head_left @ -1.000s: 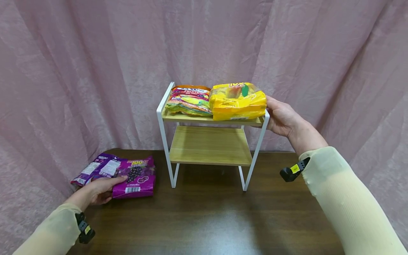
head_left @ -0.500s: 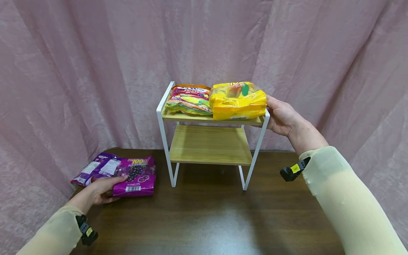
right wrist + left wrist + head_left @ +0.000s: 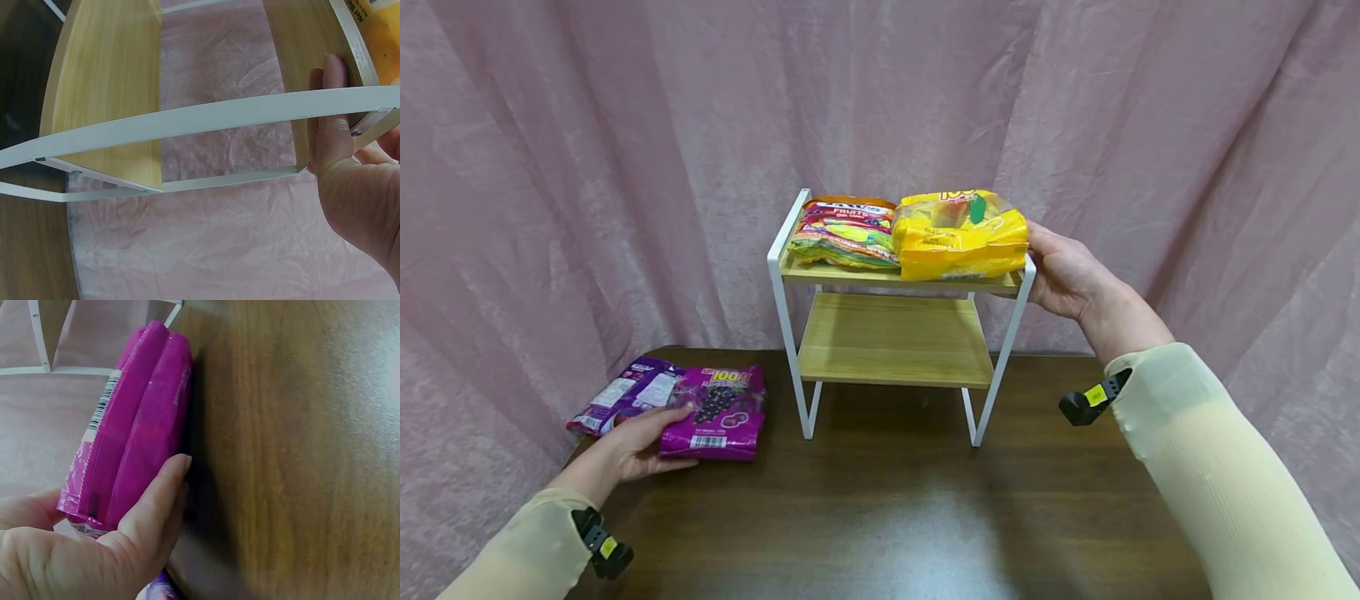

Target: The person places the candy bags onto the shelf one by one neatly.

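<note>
currently, the left hand [image 3: 642,446], partly closed, pinches a grape bag [image 3: 718,412], while the right hand [image 3: 1063,275] curls round the upper shelf [image 3: 306,44].

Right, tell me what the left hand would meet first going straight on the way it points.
The left hand grips the magenta bag; straight on, that bag would probably meet the left-side white leg of the shelf first, though depth is hard to judge.

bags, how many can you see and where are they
4: the magenta bag in the left hand, the purple bag partly behind it, and the multicoloured bag and yellow bag side by side on the top shelf. Others could be hidden.
</note>
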`<state>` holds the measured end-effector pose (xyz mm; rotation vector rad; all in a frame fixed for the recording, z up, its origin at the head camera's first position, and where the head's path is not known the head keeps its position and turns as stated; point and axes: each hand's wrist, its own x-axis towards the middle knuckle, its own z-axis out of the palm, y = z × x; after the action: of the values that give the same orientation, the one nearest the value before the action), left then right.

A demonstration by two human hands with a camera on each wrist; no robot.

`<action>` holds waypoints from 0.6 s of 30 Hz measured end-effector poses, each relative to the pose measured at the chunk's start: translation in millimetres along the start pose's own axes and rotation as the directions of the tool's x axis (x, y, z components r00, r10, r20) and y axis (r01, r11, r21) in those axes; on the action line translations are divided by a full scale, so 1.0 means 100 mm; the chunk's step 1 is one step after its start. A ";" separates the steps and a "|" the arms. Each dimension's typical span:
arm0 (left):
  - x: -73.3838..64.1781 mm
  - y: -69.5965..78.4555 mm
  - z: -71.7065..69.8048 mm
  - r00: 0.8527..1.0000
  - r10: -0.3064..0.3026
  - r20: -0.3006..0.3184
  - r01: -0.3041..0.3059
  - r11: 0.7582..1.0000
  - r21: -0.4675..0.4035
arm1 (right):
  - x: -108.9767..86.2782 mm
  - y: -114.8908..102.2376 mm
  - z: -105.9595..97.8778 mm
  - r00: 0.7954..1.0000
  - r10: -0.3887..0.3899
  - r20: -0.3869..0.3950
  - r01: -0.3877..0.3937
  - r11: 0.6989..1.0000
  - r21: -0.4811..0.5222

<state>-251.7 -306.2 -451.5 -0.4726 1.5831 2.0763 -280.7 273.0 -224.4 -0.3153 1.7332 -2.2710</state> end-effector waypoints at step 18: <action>-0.06 0.05 0.05 1.000 0.017 -0.003 -0.017 0.997 0.071 | 0.00 0.01 0.00 1.000 -0.004 -0.002 0.004 1.000 -0.015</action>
<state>-249.5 -303.4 -443.3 -0.4392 1.6620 2.0254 -280.9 272.2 -224.9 -0.3188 1.7527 -2.2631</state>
